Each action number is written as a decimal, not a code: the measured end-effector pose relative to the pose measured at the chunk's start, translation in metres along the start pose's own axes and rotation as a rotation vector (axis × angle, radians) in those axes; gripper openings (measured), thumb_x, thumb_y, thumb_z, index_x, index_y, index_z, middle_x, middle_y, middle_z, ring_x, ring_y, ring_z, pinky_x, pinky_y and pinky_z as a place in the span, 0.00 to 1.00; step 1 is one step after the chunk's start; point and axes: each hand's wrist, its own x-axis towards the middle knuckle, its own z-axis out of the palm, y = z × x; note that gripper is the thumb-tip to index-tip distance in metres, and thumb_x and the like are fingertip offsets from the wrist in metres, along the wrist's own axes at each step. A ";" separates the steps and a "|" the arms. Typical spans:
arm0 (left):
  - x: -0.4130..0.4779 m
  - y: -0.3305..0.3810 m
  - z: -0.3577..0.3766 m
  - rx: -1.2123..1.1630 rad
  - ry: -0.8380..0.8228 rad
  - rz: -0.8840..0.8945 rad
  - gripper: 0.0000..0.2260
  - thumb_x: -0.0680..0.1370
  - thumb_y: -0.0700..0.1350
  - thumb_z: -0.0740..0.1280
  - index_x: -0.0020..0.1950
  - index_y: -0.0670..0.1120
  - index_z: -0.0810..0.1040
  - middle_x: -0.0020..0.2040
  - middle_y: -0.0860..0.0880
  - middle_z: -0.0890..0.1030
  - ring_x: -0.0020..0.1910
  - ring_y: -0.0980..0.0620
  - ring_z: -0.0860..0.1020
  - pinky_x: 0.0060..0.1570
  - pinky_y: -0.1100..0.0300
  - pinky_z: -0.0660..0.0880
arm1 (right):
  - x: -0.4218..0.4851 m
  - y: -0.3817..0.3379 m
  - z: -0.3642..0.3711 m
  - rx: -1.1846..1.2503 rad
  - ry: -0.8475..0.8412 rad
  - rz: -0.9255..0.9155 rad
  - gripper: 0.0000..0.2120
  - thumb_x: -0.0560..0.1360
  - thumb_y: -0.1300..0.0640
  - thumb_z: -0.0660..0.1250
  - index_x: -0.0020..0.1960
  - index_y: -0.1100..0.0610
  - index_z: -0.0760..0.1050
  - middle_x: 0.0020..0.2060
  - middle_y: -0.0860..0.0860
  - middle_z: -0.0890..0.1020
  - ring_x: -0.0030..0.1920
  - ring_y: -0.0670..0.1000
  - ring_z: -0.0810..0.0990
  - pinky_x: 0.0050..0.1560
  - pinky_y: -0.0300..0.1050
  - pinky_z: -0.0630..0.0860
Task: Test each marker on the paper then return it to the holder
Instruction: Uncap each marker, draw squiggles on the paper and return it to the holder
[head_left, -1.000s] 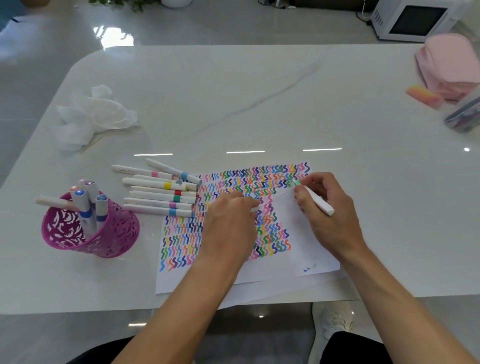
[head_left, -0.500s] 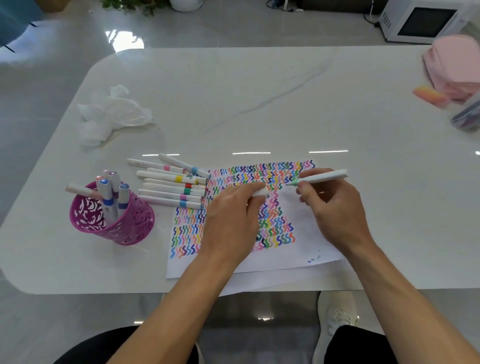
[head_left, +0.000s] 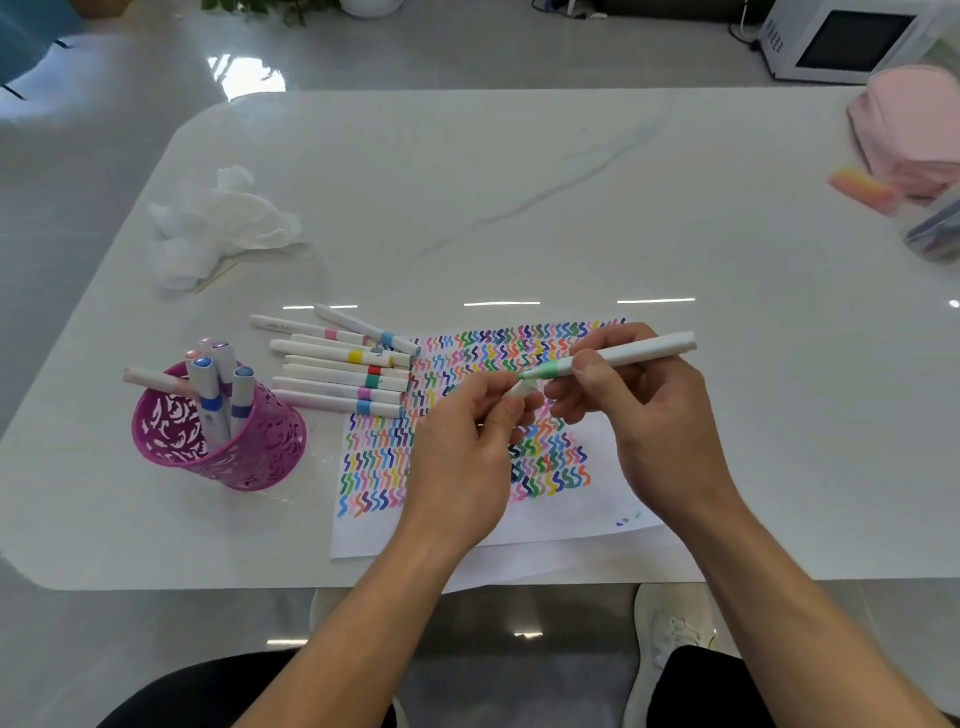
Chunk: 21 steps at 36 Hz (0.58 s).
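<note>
My right hand (head_left: 644, 415) grips a white marker with a green band (head_left: 631, 353), held level above the paper, its green tip pointing left. My left hand (head_left: 467, 447) pinches the marker's white cap (head_left: 524, 388) just below that tip; tip and cap nearly touch. The paper (head_left: 571, 509), covered with rows of coloured squiggles, lies under both hands. A purple cut-out holder (head_left: 260, 447) stands to the left with several markers in it. Several capped white markers (head_left: 343, 371) lie in a row between holder and paper.
A crumpled white tissue (head_left: 218, 223) lies at the back left of the white table (head_left: 519, 197). A pink pouch (head_left: 909, 124), an orange-pink eraser (head_left: 862, 189) and a clear case (head_left: 935, 234) sit at the far right. A white microwave (head_left: 841, 41) stands beyond the table.
My right hand lifted the marker off the paper and turned it level. My left hand rose with the cap and brought it up to the marker's tip.
</note>
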 end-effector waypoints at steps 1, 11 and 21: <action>0.000 0.000 0.000 -0.010 0.001 -0.002 0.07 0.83 0.45 0.65 0.58 0.52 0.80 0.45 0.60 0.85 0.47 0.64 0.83 0.46 0.69 0.79 | 0.001 -0.001 0.000 -0.006 0.006 -0.005 0.03 0.83 0.62 0.66 0.51 0.59 0.78 0.37 0.56 0.87 0.38 0.56 0.87 0.42 0.44 0.83; 0.001 -0.002 -0.011 0.005 0.007 0.015 0.08 0.83 0.45 0.65 0.57 0.57 0.80 0.47 0.58 0.84 0.48 0.59 0.83 0.49 0.60 0.82 | 0.003 -0.002 0.002 -0.116 -0.010 0.002 0.03 0.83 0.59 0.68 0.51 0.59 0.78 0.37 0.53 0.87 0.37 0.52 0.87 0.40 0.42 0.82; -0.002 -0.002 -0.021 -0.024 -0.015 0.068 0.09 0.82 0.48 0.65 0.53 0.64 0.80 0.43 0.58 0.84 0.45 0.57 0.83 0.46 0.59 0.82 | 0.002 -0.002 0.012 -0.031 -0.057 0.016 0.05 0.81 0.57 0.70 0.49 0.59 0.80 0.37 0.54 0.87 0.37 0.54 0.87 0.41 0.46 0.85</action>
